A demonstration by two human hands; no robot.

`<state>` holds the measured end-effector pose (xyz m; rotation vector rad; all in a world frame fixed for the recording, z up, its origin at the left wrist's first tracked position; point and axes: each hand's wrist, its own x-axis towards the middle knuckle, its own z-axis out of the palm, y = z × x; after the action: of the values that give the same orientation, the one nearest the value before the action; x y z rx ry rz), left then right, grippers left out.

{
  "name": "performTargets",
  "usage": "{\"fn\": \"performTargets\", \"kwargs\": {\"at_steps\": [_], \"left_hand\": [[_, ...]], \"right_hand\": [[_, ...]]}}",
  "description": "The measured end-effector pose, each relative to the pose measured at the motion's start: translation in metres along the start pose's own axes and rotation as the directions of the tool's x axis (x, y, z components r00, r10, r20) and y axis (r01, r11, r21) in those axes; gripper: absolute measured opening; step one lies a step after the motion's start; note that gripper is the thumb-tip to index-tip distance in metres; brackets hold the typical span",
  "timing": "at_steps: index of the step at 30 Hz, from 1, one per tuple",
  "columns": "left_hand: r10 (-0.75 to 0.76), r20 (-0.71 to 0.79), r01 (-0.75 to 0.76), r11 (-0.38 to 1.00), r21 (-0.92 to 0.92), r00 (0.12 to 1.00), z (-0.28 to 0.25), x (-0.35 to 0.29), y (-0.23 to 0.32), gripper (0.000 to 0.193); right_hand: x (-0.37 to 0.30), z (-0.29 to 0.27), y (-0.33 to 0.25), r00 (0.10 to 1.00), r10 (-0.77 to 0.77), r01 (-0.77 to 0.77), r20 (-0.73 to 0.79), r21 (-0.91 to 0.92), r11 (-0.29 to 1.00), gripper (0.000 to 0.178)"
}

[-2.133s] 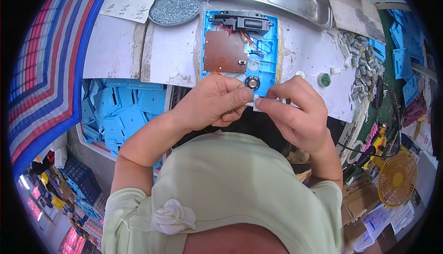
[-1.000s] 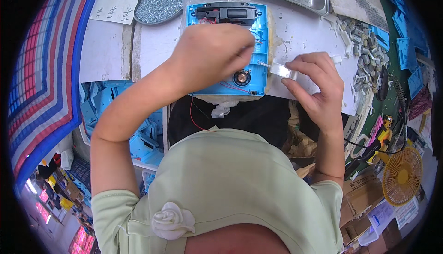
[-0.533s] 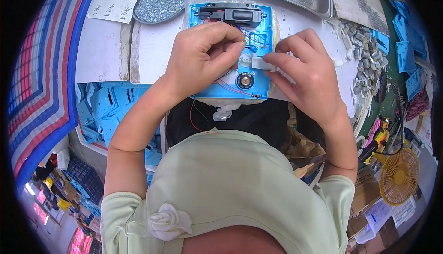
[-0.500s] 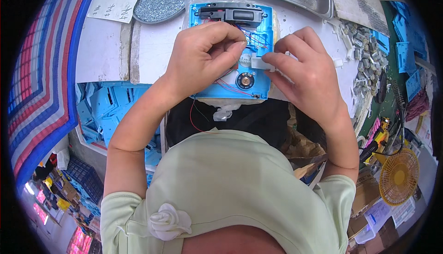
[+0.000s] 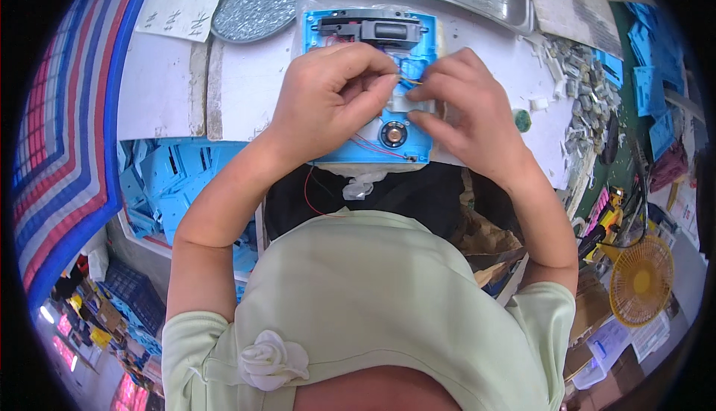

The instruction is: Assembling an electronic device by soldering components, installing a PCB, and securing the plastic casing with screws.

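"Left hand (image 5: 328, 98)?"
"Fingertips pinched on thin wires (image 5: 409, 80), probably limp and fragile; hold them by the insulation."
"Right hand (image 5: 477, 113)?"
"Fingertips at a pale piece (image 5: 400, 104); blurred, I can't tell if gripped. Beneath both hands' fingers lies the blue housing (image 5: 419, 141), likely light, stiff; grasp its rim."

Head-worn fisheye, close overhead, facing down at hands (image 5: 319, 98).
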<state>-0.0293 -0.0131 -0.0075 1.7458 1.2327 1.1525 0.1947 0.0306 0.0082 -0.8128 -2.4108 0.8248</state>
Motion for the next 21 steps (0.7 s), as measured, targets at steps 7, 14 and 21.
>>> {"fn": "performTargets", "kwargs": {"at_steps": [7, 14, 21], "left_hand": [[-0.006, 0.033, 0.005, 1.000, 0.030, 0.999, -0.009, 0.001, 0.013, 0.008], [0.120, -0.039, -0.118, 0.992, 0.054, 0.992, -0.024, -0.003, 0.028, 0.013], [0.285, 0.147, -0.304, 0.944, 0.131, 0.947, -0.015, 0.037, 0.058, 0.012]], "right_hand": [[-0.028, -0.014, -0.011, 0.979, 0.088, -0.082, -0.184, 0.039, 0.996, 0.026], [-0.125, -0.105, 0.062, 0.809, 0.314, -0.565, -0.498, -0.508, 0.651, 0.018], [-0.101, -0.121, 0.096, 0.746, 0.360, -0.665, -0.561, -0.657, 0.354, 0.024]]}}
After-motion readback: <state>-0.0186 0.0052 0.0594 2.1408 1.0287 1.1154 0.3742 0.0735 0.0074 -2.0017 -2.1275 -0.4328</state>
